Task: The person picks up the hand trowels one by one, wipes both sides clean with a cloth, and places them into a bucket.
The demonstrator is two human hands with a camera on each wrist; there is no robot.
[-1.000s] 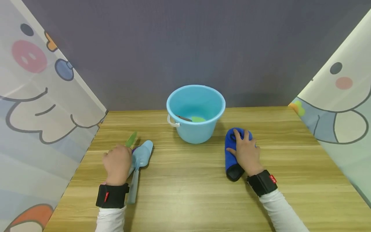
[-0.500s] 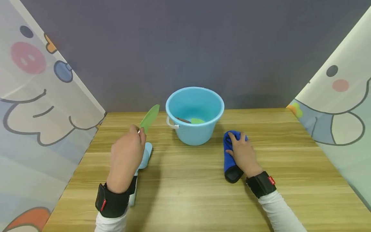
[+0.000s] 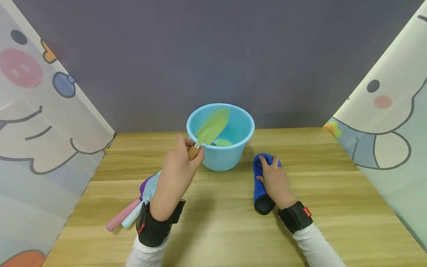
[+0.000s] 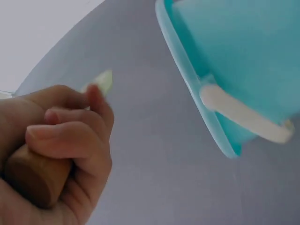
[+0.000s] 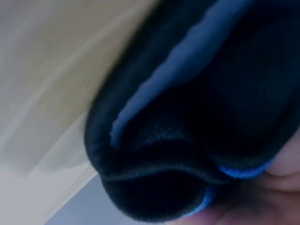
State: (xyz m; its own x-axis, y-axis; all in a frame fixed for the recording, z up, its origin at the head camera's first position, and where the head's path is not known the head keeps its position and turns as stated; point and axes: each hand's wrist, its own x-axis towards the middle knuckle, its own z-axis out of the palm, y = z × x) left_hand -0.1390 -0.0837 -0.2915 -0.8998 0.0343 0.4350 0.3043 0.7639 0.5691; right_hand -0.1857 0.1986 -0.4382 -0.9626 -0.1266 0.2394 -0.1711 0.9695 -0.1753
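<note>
My left hand [image 3: 178, 161] grips a garden trowel [image 3: 214, 125] by its wooden handle. The light green blade points up and to the right, overlapping the mouth of a light blue bucket [image 3: 221, 159] in the head view. In the left wrist view, curled fingers wrap the round handle end [image 4: 33, 176], and the bucket's white carrying handle [image 4: 243, 112] shows to the right. My right hand [image 3: 277, 183] rests with spread fingers on a blue folded fabric item [image 3: 259, 187] with a black end. Black lining [image 5: 150, 112] fills the right wrist view.
Inside the bucket lies a light green piece [image 3: 222, 142]. At left on the wooden table [image 3: 220, 222] are a pink-handled tool [image 3: 123, 215] and a light blue one [image 3: 133, 214], partly hidden by my left arm. A dark wall [image 3: 220, 55] stands behind.
My left hand has picked the trowel up from among the tools at left and carried it up and right to the bucket. The right hand stays on the blue fabric item.
</note>
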